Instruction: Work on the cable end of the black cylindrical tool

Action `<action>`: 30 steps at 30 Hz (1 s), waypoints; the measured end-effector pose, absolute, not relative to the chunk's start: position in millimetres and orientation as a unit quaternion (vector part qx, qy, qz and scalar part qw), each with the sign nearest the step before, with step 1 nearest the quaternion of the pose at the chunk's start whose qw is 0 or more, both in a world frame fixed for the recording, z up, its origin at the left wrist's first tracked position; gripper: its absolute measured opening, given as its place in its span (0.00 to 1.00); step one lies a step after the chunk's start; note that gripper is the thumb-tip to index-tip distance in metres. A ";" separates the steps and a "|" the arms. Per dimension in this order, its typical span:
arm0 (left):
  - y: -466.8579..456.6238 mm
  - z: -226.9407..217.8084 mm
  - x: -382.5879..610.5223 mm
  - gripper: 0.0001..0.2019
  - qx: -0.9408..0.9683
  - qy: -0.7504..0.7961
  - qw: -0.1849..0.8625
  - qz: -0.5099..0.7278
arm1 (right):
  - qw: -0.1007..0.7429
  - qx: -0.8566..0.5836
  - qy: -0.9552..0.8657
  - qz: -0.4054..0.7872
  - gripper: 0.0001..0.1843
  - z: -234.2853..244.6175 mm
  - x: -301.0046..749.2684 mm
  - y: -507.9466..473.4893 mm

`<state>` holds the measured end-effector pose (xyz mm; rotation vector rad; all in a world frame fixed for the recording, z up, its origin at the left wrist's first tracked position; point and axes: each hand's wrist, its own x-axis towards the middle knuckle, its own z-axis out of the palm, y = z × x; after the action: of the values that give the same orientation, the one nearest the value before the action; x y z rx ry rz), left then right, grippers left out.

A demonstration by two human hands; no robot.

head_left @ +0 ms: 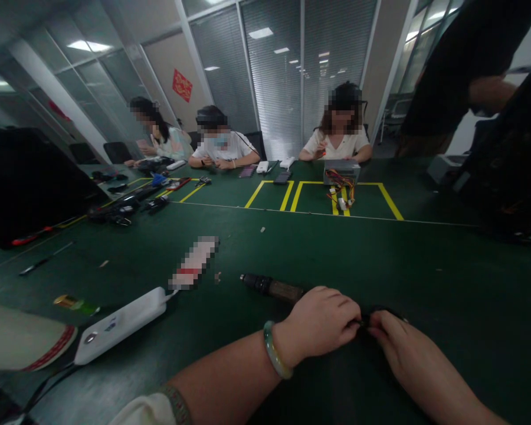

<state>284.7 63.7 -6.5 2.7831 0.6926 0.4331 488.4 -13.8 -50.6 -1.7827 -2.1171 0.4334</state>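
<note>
My left hand (321, 321), with a jade-like bangle on its wrist, reaches across the table with its fingers closed. Close beside it, my right hand (393, 339) pinches with thumb and fingers. Between the two sets of fingertips is a thin dark piece, and a black cable (384, 308) curves behind the right fingers. How the cable's ends sit is hidden by the hands. An electric screwdriver (272, 287) lies just behind my left hand, its tip pointing left and its rear end covered by the hand.
A white elongated device (121, 324) with a cord lies at left, near a small green-and-gold bottle (76, 304) and a thin screwdriver (46, 258). Across the green table (292, 242), several people sit. A metal box with coloured wires (341, 174) stands before one.
</note>
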 end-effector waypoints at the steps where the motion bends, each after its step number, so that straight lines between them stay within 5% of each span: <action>1: 63.8 -6.7 284.3 0.06 0.953 0.233 0.120 0.149 | 0.168 -0.628 -0.743 0.156 0.10 -51.2 488.9 -13.4; 30: 60.5 -0.8 285.9 0.07 0.956 0.244 0.104 0.128 | 0.187 -0.613 -0.750 0.167 0.09 -41.8 489.2 -15.8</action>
<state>285.9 60.5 -0.8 2.8190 0.7193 0.3768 489.2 -15.8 -41.8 -1.7249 -2.1110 0.4697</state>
